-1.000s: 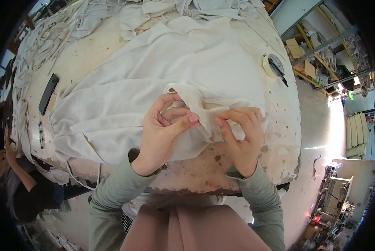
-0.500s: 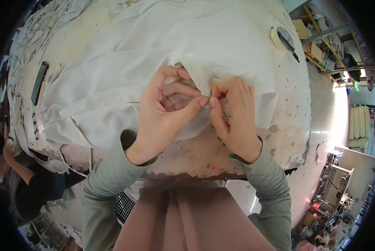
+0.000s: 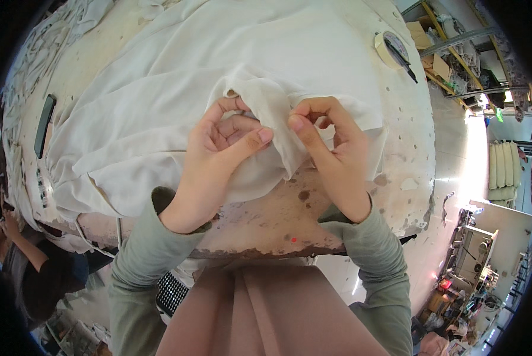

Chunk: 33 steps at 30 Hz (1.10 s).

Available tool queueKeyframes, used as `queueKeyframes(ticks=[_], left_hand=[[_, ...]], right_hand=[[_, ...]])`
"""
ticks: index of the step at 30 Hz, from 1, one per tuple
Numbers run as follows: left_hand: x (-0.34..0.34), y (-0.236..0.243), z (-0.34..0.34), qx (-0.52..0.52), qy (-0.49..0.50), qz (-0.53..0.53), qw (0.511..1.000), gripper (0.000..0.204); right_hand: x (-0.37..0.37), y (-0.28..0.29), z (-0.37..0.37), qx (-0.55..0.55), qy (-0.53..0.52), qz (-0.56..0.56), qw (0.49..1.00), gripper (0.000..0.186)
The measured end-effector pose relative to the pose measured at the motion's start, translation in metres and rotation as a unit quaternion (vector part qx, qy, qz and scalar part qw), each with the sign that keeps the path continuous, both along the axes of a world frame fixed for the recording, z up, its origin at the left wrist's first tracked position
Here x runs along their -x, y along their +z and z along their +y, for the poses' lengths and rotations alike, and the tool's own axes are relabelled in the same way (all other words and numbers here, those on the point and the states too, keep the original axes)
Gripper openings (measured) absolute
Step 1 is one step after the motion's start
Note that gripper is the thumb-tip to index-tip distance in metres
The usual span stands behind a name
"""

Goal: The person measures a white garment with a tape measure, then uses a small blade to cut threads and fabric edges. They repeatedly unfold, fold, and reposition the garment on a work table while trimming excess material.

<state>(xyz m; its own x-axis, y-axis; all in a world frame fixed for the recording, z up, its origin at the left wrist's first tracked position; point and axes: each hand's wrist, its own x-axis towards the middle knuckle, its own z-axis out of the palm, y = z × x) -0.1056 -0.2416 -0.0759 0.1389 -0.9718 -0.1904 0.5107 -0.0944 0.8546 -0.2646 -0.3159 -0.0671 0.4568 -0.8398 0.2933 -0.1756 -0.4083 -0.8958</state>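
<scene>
A large cream-white cloth (image 3: 177, 89) lies spread over a worn, stained table (image 3: 266, 219). My left hand (image 3: 218, 148) pinches a raised fold of the cloth between thumb and fingers near the table's front. My right hand (image 3: 331, 148) grips the same fold just to the right, thumb pressed against the fabric. A narrow strip of the cloth hangs down between the two hands. Both forearms wear grey-green sleeves.
A roll of tape (image 3: 390, 47) with a dark pen across it sits at the table's far right. A dark phone (image 3: 44, 117) lies at the left edge. More pale fabric is heaped at the far left. Another person (image 3: 28, 267) sits at lower left.
The view has dipped closer to the table. My hands have shifted along the fold, and the strip of cloth between them now stands taller and hangs lower.
</scene>
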Motion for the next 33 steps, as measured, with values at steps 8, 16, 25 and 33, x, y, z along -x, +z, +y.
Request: queueKeyframes(ticks=[8, 16, 25, 33], left_hand=[[-0.007, -0.005, -0.004, -0.047, -0.06, 0.037, 0.996, 0.038], [-0.003, -0.001, -0.004, -0.037, -0.065, 0.02, 0.997, 0.027], [-0.007, 0.002, -0.003, -0.04, -0.077, 0.023, 0.996, 0.026], [-0.006, 0.005, -0.003, -0.019, -0.041, 0.067, 0.997, 0.025]], right_hand=[[0.019, -0.022, -0.043, 0.143, -0.108, 0.119, 0.977, 0.018], [0.093, -0.018, -0.21, 0.189, -0.432, 0.327, 0.819, 0.034], [0.116, 0.001, -0.261, 0.059, -0.326, 0.386, 0.861, 0.031], [0.125, 0.05, -0.208, 0.03, -0.341, 0.199, 0.918, 0.021]])
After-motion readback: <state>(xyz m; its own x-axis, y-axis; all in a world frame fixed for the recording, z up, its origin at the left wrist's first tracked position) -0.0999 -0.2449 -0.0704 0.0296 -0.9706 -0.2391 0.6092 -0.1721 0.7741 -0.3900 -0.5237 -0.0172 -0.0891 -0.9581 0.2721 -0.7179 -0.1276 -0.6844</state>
